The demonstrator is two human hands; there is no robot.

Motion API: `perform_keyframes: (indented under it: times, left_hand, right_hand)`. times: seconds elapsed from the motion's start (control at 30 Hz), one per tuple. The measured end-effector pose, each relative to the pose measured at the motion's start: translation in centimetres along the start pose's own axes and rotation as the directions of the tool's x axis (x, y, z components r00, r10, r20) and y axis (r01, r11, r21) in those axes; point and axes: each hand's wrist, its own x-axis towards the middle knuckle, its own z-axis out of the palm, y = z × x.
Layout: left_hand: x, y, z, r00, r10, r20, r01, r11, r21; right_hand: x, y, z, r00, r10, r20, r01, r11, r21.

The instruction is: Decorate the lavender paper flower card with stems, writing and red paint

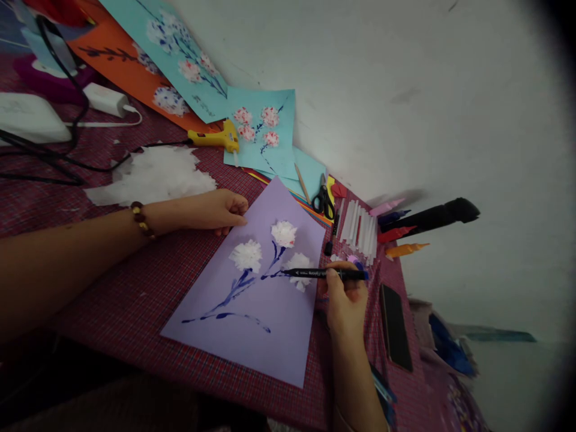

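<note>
A lilac sheet of paper (265, 312) lies on the red checked tablecloth (135, 288). It carries three white tissue flowers (246, 255) on dark blue painted stems (234, 294). My right hand (344, 297) is closed round a black marker pen (324, 273), whose tip touches the stem beside the right flower. My left hand (216, 210) rests on the paper's upper left edge with its fingers curled; a bead bracelet (141, 219) is on its wrist.
Finished flower pictures on blue paper (263, 129) and orange paper lean against the wall. Nearby lie a yellow glue gun (218, 138), white tissue (153, 174), black scissors (324, 201), white glue sticks (360, 231), a dark phone (396, 327), chargers and cables (67, 126).
</note>
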Motion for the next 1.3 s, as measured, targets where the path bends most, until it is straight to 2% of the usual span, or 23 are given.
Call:
perform_keyframes:
  times: [0.3,0.5,0.73,0.93,1.1,1.3]
  left_hand:
    - [0.10,0.22,0.03,1.000,-0.013,-0.010,0.014,1.000,0.007]
    - [0.22,-0.02,0.10,1.000,-0.008,-0.012,0.008,1.000,0.006]
    - [0.07,0.12,0.13,1.000,-0.011,-0.008,0.011,1.000,-0.005]
    - [0.01,0.29,0.03,1.000,-0.016,-0.002,0.016,1.000,-0.003]
    - [-0.01,0.07,-0.05,1.000,0.002,0.001,-0.002,1.000,-0.007]
    - [0.08,-0.16,-0.01,1.000,0.000,0.001,0.000,1.000,-0.002]
  right_hand:
    - [-0.08,-0.10,0.25,1.000,-0.006,0.002,0.006,1.000,-0.012]
    - [-0.30,-0.46,0.48,0.999,0.018,0.048,-0.017,1.000,-0.020]
    - [-0.13,-0.09,0.13,1.000,0.015,0.007,-0.015,1.000,-0.008]
    - [-0.19,-0.20,0.22,0.999,0.026,0.045,-0.025,1.000,-0.012]
    - [-0.19,-0.10,0.14,1.000,0.010,0.005,-0.010,1.000,0.003]
    - [-0.33,-0.26,0.30,0.998,0.023,0.053,-0.023,1.000,-0.002]
